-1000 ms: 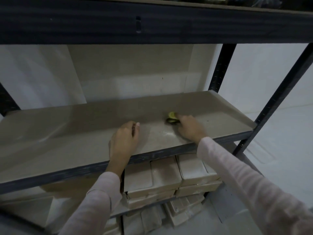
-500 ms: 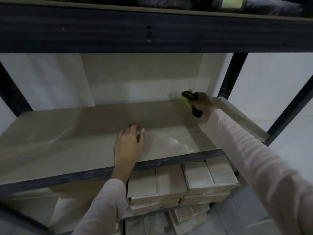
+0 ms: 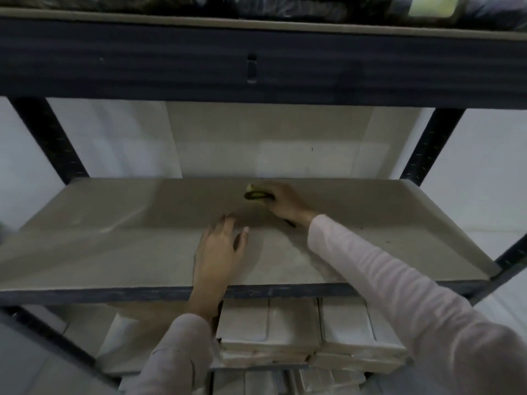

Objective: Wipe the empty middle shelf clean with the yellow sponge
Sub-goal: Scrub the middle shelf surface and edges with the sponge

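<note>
Yellow sponge (image 3: 254,191) with dark underside sits near back edge of middle shelf (image 3: 114,246), about 12 o'clock from frame centre; right hand (image 3: 285,202) closed round it, pressing it onto board. Left hand (image 3: 219,252) at 7 o'clock of sponge, flat on shelf, fingers spread, holding nothing. Pale boxes (image 3: 271,332) stacked on lower shelf at 6 o'clock. Dark upright posts (image 3: 430,143) flank shelf
</note>
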